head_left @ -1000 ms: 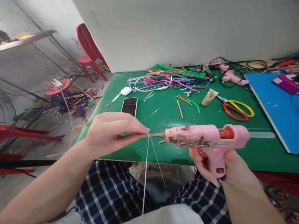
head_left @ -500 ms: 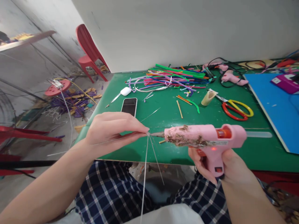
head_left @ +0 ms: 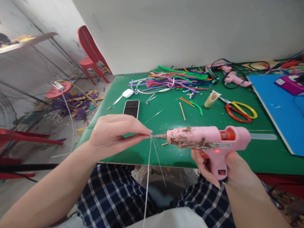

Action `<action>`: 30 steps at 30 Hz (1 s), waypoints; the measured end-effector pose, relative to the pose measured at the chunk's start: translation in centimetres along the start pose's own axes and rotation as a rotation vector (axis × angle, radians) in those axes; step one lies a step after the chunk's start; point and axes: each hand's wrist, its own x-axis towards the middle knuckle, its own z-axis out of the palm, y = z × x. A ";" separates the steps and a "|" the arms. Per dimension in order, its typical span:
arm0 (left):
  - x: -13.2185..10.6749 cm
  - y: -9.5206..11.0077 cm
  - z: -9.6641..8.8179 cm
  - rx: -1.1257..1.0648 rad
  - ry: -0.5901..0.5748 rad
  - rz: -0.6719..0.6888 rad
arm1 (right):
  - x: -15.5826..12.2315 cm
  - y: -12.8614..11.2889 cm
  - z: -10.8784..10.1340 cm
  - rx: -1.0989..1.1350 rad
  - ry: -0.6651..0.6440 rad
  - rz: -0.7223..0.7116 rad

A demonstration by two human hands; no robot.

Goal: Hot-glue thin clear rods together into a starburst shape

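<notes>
My left hand [head_left: 114, 133] pinches the top ends of thin pale strips [head_left: 148, 171] that hang down over my lap. My right hand [head_left: 225, 169] grips the handle of a pink hot glue gun [head_left: 206, 139], crusted with dried glue and scraps. Its metal nozzle touches the pinched joint of the strips just above the green table's [head_left: 166, 152] front edge. A clear glue stick [head_left: 263, 136] pokes out of the gun's back.
On the table lie a phone [head_left: 131, 108], a white earbud case [head_left: 128, 92], a pile of coloured strips [head_left: 173, 80], red and yellow scissors [head_left: 239, 111], a short tube [head_left: 211, 99], two more pink glue guns [head_left: 235, 79] with cords and a blue board [head_left: 282, 107]. Red chairs [head_left: 91, 53] stand left.
Almost nothing differs. The glue gun and my right hand have drifted slightly left and up; the nozzle stays at the pinched strips.
</notes>
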 end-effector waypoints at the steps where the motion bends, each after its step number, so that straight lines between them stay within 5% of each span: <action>1: 0.0 0.0 0.0 0.001 0.004 -0.009 | 0.0 0.0 0.0 -0.004 0.006 0.002; 16: -0.2 0.2 -0.1 -0.015 0.003 -0.071 | 0.0 -0.7 -0.5 -0.181 0.064 0.008; 20: 0.0 0.0 -0.1 0.030 0.009 -0.148 | 0.6 -1.4 -2.4 -0.652 0.315 -0.026; 25: 0.4 -0.4 0.5 0.023 0.126 -0.431 | 1.4 -0.7 -7.1 -1.649 0.754 0.011; 30: 0.3 -0.6 1.5 -0.210 0.255 -0.700 | 0.8 0.6 -10.6 -1.984 0.738 0.087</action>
